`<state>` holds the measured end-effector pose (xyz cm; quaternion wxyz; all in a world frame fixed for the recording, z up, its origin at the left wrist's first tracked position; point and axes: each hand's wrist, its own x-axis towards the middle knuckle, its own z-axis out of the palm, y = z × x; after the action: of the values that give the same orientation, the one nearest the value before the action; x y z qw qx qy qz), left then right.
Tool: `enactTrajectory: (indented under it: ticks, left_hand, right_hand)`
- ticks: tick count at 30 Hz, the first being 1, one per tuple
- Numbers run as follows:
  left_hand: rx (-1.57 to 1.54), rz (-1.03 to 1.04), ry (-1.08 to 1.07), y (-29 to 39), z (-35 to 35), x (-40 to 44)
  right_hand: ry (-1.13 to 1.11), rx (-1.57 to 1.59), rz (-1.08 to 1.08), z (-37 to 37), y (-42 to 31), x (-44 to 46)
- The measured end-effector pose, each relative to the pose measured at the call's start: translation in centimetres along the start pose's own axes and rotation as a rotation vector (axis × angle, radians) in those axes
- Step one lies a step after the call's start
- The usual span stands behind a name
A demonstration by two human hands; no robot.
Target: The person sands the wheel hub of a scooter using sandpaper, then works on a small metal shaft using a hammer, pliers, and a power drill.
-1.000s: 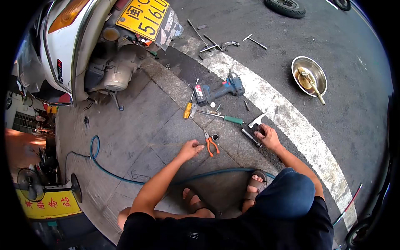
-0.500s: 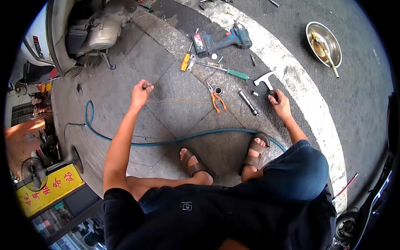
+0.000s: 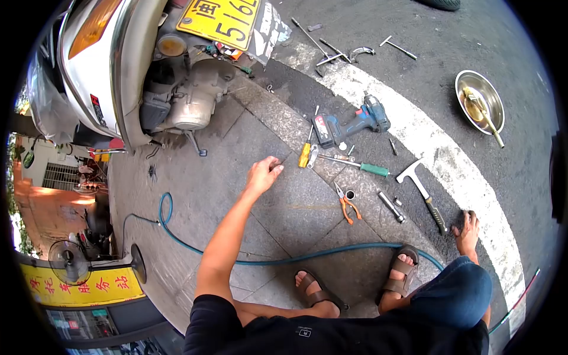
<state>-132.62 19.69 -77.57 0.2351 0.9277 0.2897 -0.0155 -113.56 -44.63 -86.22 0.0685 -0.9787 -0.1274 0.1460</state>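
My left hand (image 3: pixel 264 176) is above the paving slabs with its fingers pinched together; what they hold, if anything, is too small to make out. A yellow-handled screwdriver (image 3: pixel 305 152) and a wrench (image 3: pixel 312 157) lie to its right. Low over the asphalt, my right hand (image 3: pixel 467 231) has its fingers apart and holds nothing. Just left of it lies a hammer (image 3: pixel 435 212), head pointing away from me. Between my hands are orange-handled pliers (image 3: pixel 349 210), a metal ring or socket (image 3: pixel 350 194), a socket extension bar (image 3: pixel 391 207) and a green-handled screwdriver (image 3: pixel 373 170).
A cordless impact driver (image 3: pixel 352 123) lies beyond the screwdrivers. A steel bowl (image 3: pixel 500 100) holding a brush and liquid stands at the right. T-handle wrenches (image 3: pixel 334 53) lie farther off. A scooter (image 3: pixel 195 97) stands at the upper left. A blue hose (image 3: pixel 307 256) crosses before my feet.
My right hand has let go of the hammer, which now lies on the ground, and moved back from it. My left hand stays pinched, now nearer the yellow screwdriver. The view has shifted.
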Motion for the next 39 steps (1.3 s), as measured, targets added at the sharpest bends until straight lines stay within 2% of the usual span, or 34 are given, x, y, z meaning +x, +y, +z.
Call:
enactTrajectory:
  ticks: [3, 5, 8, 10, 11, 13, 14, 16, 17, 19, 21, 22, 23, 24, 25, 27, 29, 30, 32, 33, 34, 35, 37, 39]
  left_hand:
    - [-0.087, -0.014, 0.045, -6.3, -0.7, 1.7]
    - [-0.334, -0.299, -0.066, -8.2, -1.7, 2.8]
    - [-0.368, -0.428, -0.045, -9.1, -0.4, 4.3]
    - [-0.363, -0.3, 0.097, -10.0, 2.0, 4.9]
    - [-0.373, -0.318, 0.075, -9.7, 3.3, 5.2]
    - [-0.132, -0.086, 0.127, -8.2, 5.5, 6.0]
    - [-0.144, -0.099, 0.096, -7.1, 6.3, 6.3]
    - [0.289, -0.042, 0.152, -5.1, 7.1, 6.2]
    - [0.282, -0.11, 0.108, -4.3, 7.7, 5.8]
    - [0.341, -0.066, 0.007, -3.6, 8.0, 4.4]
    - [0.226, -0.054, -0.205, -2.7, 7.3, 2.9]
    - [0.177, -0.07, -0.301, -0.9, 6.5, 1.4]
    - [0.132, -0.083, -0.386, 0.9, 5.3, 0.3]
    - [-0.03, -0.106, -0.484, 2.7, 4.0, -1.5]
    - [-0.095, -0.038, -0.551, 5.7, 1.6, -3.4]
    - [-0.153, -0.051, -0.689, 9.4, -2.3, -7.3]
    - [-0.165, -0.092, -0.748, 13.0, -7.3, -11.5]
    - [-0.183, -0.114, -0.759, 13.8, -9.3, -14.0]
    - [-0.556, -0.277, -0.668, 10.7, -11.2, -21.0]
    - [-0.635, -0.394, -0.684, 11.2, -13.8, -23.6]
    - [-0.553, -0.523, -0.711, 13.7, -17.7, -25.7]
    - [-0.714, -0.635, -0.702, 15.1, -20.8, -28.2]
    - [-0.609, -0.813, -0.71, 17.0, -25.4, -31.8]
    - [-0.604, -0.906, -0.721, 18.2, -29.5, -34.2]
  right_hand:
    - [-0.192, -0.136, 0.102, -0.6, -0.7, -2.2]
    - [-0.2, -0.182, 0.055, 0.8, -0.4, -2.7]
    - [-0.327, -0.297, 0.06, 0.5, -1.2, -1.9]
    - [-0.392, -0.371, 0.056, 0.4, -1.6, -1.7]
    - [-0.405, -0.41, 0.051, 0.4, -1.7, -1.7]
    - [-0.401, -0.477, 0.049, 0.7, -1.9, -1.7]
    - [-0.399, -0.485, 0.043, 0.8, -1.8, -1.8]
    - [-0.427, -0.543, 0.04, 0.7, -2.2, -1.5]
    - [-0.456, -0.561, 0.04, 0.3, -2.7, -1.3]
    - [-0.547, -0.568, 0.04, -1.4, -3.8, -0.8]
    - [-0.607, -0.444, 0.012, -3.2, -3.8, 0.2]
    - [-0.642, -0.36, 0.004, -3.6, -2.7, 1.0]
    - [-0.78, -0.286, 0.01, -5.5, -2.9, 2.5]
    - [-0.842, -0.204, -0.076, -5.9, -2.3, 3.3]
    - [-0.848, -0.199, -0.07, -8.0, -3.0, 2.2]
    - [-0.709, 0.284, 0.127, -13.2, -7.0, 0.2]
    - [-0.588, 0.606, -0.008, -18.8, -9.6, -4.8]
    - [-0.62, 0.668, 0.003, -22.2, -10.7, -7.6]
    - [-0.664, 0.758, 0.062, -28.6, -12.1, -13.6]
    - [-0.677, 0.781, 0.109, -31.1, -12.3, -16.3]
    - [-0.694, 0.717, 0.121, -33.4, -12.0, -18.8]
    - [-0.703, 0.651, 0.14, -35.2, -11.2, -21.5]
    - [-0.62, 0.658, 0.286, -36.0, -8.0, -27.8]
    - [-0.565, 0.909, 0.734, -41.1, -7.2, -32.7]
